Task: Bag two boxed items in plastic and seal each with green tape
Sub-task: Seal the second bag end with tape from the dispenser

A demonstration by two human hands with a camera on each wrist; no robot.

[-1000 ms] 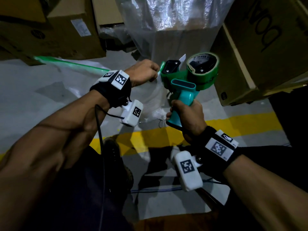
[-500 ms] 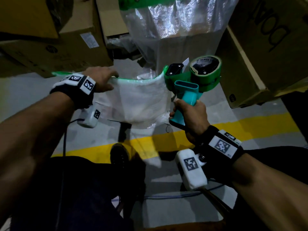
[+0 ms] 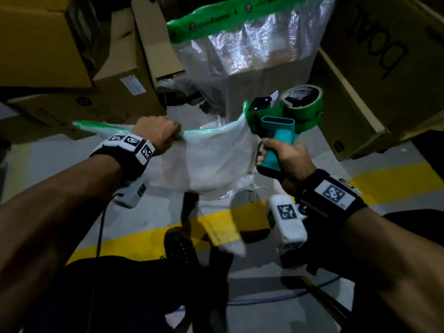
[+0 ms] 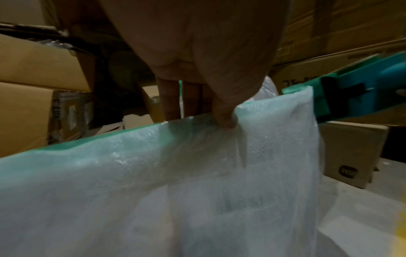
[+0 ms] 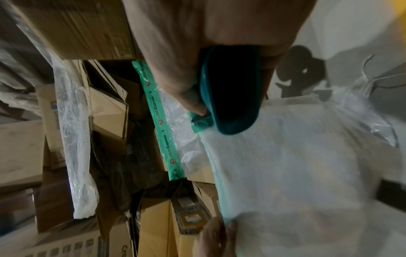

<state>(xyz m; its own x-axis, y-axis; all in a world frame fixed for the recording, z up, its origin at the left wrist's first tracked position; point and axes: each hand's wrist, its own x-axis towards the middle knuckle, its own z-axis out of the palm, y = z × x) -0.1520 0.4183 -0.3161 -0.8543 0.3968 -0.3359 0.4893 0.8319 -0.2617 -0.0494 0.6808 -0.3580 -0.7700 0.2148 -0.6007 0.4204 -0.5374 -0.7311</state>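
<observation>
My left hand (image 3: 165, 134) grips the top edge of a white plastic bag (image 3: 209, 162), which hangs above the floor; in the left wrist view its thumb (image 4: 224, 118) pinches that edge of the bag (image 4: 153, 173). Green tape (image 3: 211, 132) runs along the bag's top edge. My right hand (image 3: 281, 155) grips the teal handle of a tape dispenser (image 3: 276, 131) carrying a green tape roll (image 3: 301, 102). The dispenser's head touches the bag's top right corner. Behind stands a plastic-wrapped box (image 3: 252, 56) with a green tape strip (image 3: 240, 10) across its top.
Cardboard boxes (image 3: 72, 56) are stacked at the left and back. A large tilted carton (image 3: 384, 68) stands close on the right. A yellow line (image 3: 396, 181) crosses the grey floor. My shoe (image 3: 180, 246) and a cable (image 3: 264, 299) are below the bag.
My left hand has slid leftward along the bag's top edge, away from the dispenser, so the edge now stretches between both hands. The right hand keeps its hold on the dispenser.
</observation>
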